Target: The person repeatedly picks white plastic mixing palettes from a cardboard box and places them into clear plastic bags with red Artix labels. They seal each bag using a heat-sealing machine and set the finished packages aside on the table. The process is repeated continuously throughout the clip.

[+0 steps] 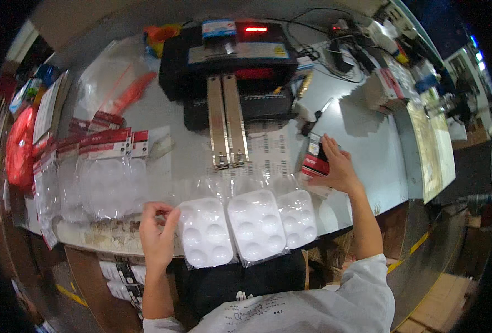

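Three white plastic paint palettes with round wells lie side by side in clear bags in front of me: a left one point(205, 230), a middle one point(256, 225) and a smaller right one point(297, 218). My left hand point(159, 233) is at the left palette's outer edge, its thumb and forefinger curled together; what they pinch, if anything, is hidden. On the right, my right hand point(341, 169) grips a small stack of red-and-black cards point(315, 161), fingers at the far end and thumb at the near end.
A black machine point(235, 61) with a red lit display stands at the back, two metal rails point(227, 119) reaching toward me. Bagged palettes with red header cards point(113, 177) lie left. A dark-handled tool point(315, 117), cables point(340, 55) and stacked boxes point(387, 86) are right.
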Available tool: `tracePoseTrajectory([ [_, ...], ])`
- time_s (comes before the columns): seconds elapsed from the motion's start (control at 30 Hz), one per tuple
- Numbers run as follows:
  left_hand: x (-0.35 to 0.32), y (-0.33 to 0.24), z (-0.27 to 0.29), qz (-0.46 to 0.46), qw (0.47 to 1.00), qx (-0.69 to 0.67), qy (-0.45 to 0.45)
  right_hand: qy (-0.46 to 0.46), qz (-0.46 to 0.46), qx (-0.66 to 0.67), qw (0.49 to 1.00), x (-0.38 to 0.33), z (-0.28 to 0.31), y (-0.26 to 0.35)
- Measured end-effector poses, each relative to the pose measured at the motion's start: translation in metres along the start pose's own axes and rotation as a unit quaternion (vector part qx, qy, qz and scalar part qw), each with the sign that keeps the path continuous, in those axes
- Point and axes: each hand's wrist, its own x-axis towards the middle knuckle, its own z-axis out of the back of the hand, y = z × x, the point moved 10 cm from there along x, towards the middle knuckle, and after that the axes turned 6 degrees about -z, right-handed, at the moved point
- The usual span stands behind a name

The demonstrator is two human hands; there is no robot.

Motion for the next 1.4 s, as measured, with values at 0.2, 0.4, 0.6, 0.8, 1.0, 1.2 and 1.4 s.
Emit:
tracePoseTrajectory([
  [0.2,0.000,0.012,-0.012,0.049,0.986,-0.146,-0.067,0.020,0.045,0.035,0.998,-0.011,-0.002,0.005],
  [0.4,-0.007,0.014,-0.023,0.073,0.978,-0.188,-0.048,-0.012,0.046,0.017,0.999,-0.017,0.002,0.009],
  [0.6,-0.011,0.017,-0.018,0.102,0.982,-0.151,-0.042,-0.089,0.041,0.026,0.995,-0.034,0.005,0.001],
  [0.8,-0.011,-0.027,0.004,-0.004,0.916,-0.396,-0.061,-0.149,-0.046,0.088,0.984,-0.043,0.034,0.009],
  [1.0,-0.029,-0.058,-0.054,0.086,0.912,-0.376,0.137,-0.023,0.050,0.467,0.883,-0.063,0.100,0.122],
  [1.2,-0.025,-0.067,-0.073,0.036,0.926,-0.323,0.193,0.181,0.061,0.366,0.911,-0.042,0.058,0.198],
  [1.4,-0.020,-0.057,-0.066,0.020,0.963,-0.195,0.187,0.196,0.126,0.349,0.908,-0.041,0.047,0.207],
])
